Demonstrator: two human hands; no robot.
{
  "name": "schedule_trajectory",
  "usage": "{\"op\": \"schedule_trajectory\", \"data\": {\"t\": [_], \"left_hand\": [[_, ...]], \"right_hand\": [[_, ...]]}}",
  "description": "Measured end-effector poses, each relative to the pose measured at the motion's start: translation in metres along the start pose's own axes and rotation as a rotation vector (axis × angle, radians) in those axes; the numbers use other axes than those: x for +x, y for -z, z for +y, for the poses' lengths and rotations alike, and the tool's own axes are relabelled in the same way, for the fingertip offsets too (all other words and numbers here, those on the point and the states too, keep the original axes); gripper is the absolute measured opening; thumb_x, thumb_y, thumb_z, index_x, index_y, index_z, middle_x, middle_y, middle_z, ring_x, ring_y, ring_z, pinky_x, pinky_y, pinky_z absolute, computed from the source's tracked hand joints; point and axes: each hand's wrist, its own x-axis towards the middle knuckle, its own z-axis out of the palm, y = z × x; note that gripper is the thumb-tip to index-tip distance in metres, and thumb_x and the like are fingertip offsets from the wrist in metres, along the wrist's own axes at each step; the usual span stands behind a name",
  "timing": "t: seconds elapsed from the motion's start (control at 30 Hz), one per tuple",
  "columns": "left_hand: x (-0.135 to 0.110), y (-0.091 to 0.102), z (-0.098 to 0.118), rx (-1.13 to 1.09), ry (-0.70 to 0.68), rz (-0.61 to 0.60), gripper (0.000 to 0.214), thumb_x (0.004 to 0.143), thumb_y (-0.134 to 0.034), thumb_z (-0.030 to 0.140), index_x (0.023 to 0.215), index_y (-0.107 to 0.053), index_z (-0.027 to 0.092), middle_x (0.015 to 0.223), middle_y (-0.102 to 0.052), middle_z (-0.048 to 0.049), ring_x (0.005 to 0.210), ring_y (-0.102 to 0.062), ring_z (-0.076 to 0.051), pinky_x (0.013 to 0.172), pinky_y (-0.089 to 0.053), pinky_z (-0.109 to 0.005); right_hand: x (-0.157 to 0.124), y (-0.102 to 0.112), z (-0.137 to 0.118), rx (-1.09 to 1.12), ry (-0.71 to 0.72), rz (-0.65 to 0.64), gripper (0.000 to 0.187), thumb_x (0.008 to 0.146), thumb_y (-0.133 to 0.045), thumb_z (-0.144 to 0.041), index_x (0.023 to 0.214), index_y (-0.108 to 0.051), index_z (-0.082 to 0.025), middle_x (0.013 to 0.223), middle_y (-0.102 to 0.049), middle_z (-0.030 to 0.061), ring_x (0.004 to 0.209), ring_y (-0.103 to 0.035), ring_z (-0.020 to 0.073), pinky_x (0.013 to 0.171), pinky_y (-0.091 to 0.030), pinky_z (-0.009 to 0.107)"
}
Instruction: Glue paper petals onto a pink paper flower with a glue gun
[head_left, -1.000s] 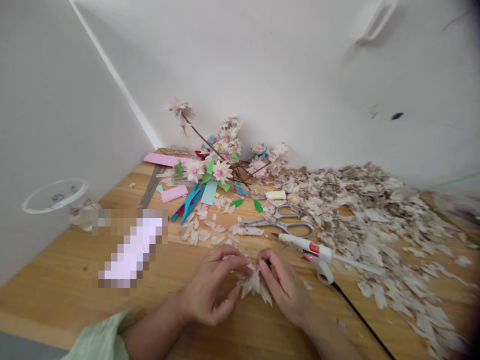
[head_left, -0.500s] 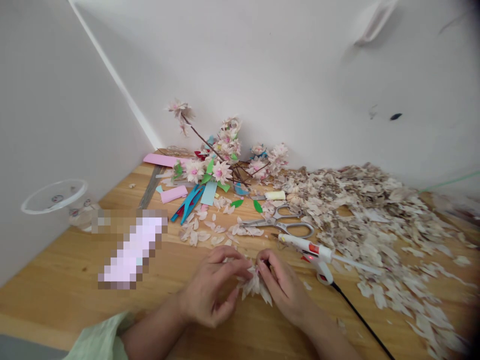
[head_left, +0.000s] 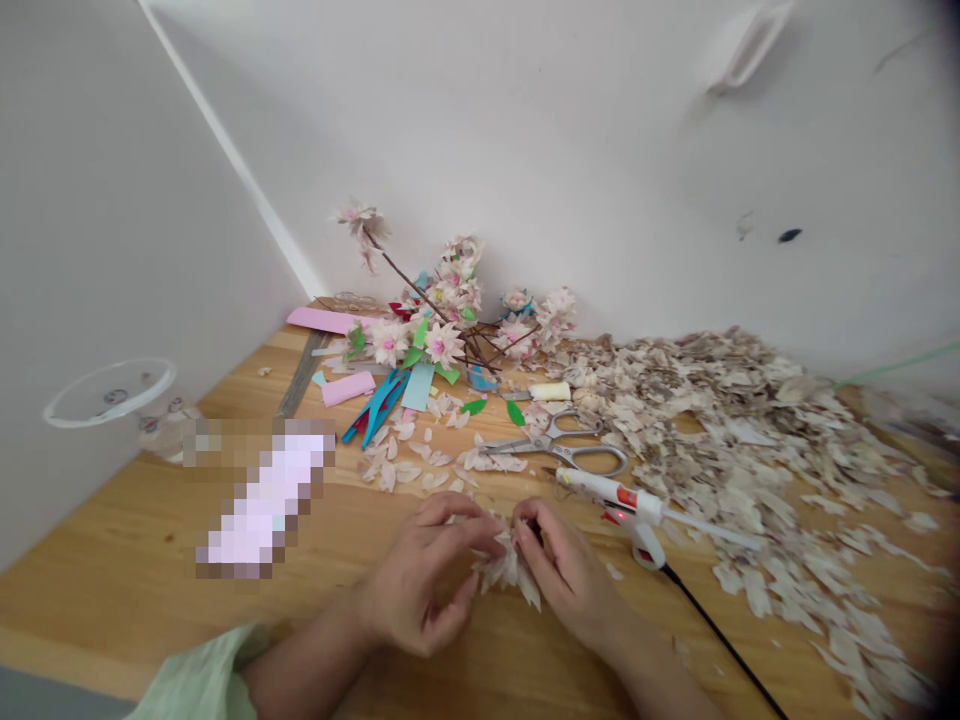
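Between my hands, low over the table, is a pale flower [head_left: 510, 572] made of pointed, papery petals. My right hand [head_left: 566, 575] is closed, thumb and fingers pinching the flower at its right side. From the left, my left hand [head_left: 424, 570] curves over it with the fingertips at the upper petals. Its thumb stands apart from the fingers, and part of the flower is hidden behind them. Just right of my right hand lies a white glue gun [head_left: 611, 492] with a red light on. Grey-handled scissors [head_left: 559, 445] lie beyond the hands.
A large heap of dry petals [head_left: 712, 410] covers the right side. Finished blossom branches [head_left: 442, 300] stand at the back, with coloured paper strips [head_left: 382, 405] before them. The gun's black cord [head_left: 712, 625] runs to the front edge. A clear container [head_left: 169, 425] stands left, beside a blurred patch.
The flower's lower petals have shifted slightly to the left. Both hands keep nearly the same place and grip.
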Motion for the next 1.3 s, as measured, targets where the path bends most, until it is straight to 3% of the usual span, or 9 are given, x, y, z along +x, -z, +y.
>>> {"op": "schedule_trajectory", "data": {"t": [0.2,0.4,0.6,0.73,0.9,1.13,1.3], "left_hand": [[-0.001,0.001,-0.001,-0.003,0.059,0.049,0.059,0.070,-0.051,0.008,0.126,-0.040,0.022,0.097,-0.070,-0.0051,0.099,-0.055,-0.024,0.089,-0.045,-0.040],[-0.002,0.001,-0.003,0.057,0.126,0.173,0.053,0.075,-0.050,0.007,0.124,-0.039,0.024,0.094,-0.071,-0.0040,0.096,-0.057,-0.023,0.088,-0.044,-0.040],[-0.003,-0.002,-0.010,0.127,0.267,0.280,0.045,0.081,-0.048,0.009,0.122,-0.039,0.025,0.092,-0.071,-0.0036,0.096,-0.061,-0.022,0.085,-0.045,-0.040],[-0.006,-0.007,-0.017,0.116,0.380,0.273,0.046,0.080,-0.049,0.009,0.121,-0.039,0.024,0.096,-0.070,-0.0037,0.101,-0.061,-0.022,0.089,-0.043,-0.043],[-0.009,-0.010,-0.023,0.078,0.426,0.260,0.047,0.079,-0.050,0.009,0.122,-0.039,0.023,0.098,-0.068,-0.0050,0.103,-0.061,-0.022,0.091,-0.043,-0.044],[-0.009,-0.011,-0.026,0.064,0.424,0.267,0.047,0.078,-0.050,0.009,0.122,-0.041,0.023,0.098,-0.068,-0.0052,0.104,-0.060,-0.022,0.093,-0.043,-0.045],[-0.010,-0.012,-0.026,0.056,0.424,0.274,0.048,0.077,-0.051,0.007,0.121,-0.042,0.023,0.099,-0.068,-0.0041,0.104,-0.060,-0.022,0.093,-0.043,-0.045]], "right_hand": [[0.002,0.005,0.002,-0.084,-0.026,-0.027,0.018,0.096,-0.035,-0.029,0.086,-0.048,-0.021,0.076,-0.058,0.0028,0.067,-0.056,0.0170,0.061,-0.046,0.030],[0.002,0.024,0.002,-0.215,-0.017,-0.025,0.017,0.095,-0.037,-0.027,0.087,-0.050,-0.021,0.079,-0.059,0.0037,0.070,-0.056,0.0179,0.062,-0.046,0.031],[-0.005,0.034,0.008,-0.298,-0.017,-0.083,0.014,0.093,-0.040,-0.024,0.085,-0.052,-0.022,0.077,-0.059,0.0026,0.067,-0.055,0.0177,0.060,-0.045,0.031],[-0.011,0.029,0.011,-0.317,-0.033,-0.131,0.014,0.092,-0.041,-0.022,0.086,-0.054,-0.022,0.078,-0.059,0.0028,0.069,-0.056,0.0184,0.062,-0.046,0.033],[-0.013,0.021,0.013,-0.274,-0.008,-0.118,0.013,0.090,-0.044,-0.019,0.090,-0.057,-0.022,0.081,-0.062,0.0032,0.074,-0.059,0.0190,0.067,-0.049,0.034],[-0.017,0.023,0.017,-0.289,-0.008,-0.153,0.025,0.087,-0.049,-0.017,0.109,-0.058,-0.023,0.102,-0.060,0.0078,0.092,-0.062,0.0214,0.079,-0.053,0.037],[-0.024,0.033,0.019,-0.314,-0.035,-0.183,0.027,0.085,-0.052,-0.018,0.112,-0.057,-0.024,0.108,-0.058,0.0088,0.097,-0.062,0.0231,0.083,-0.053,0.041]]}}
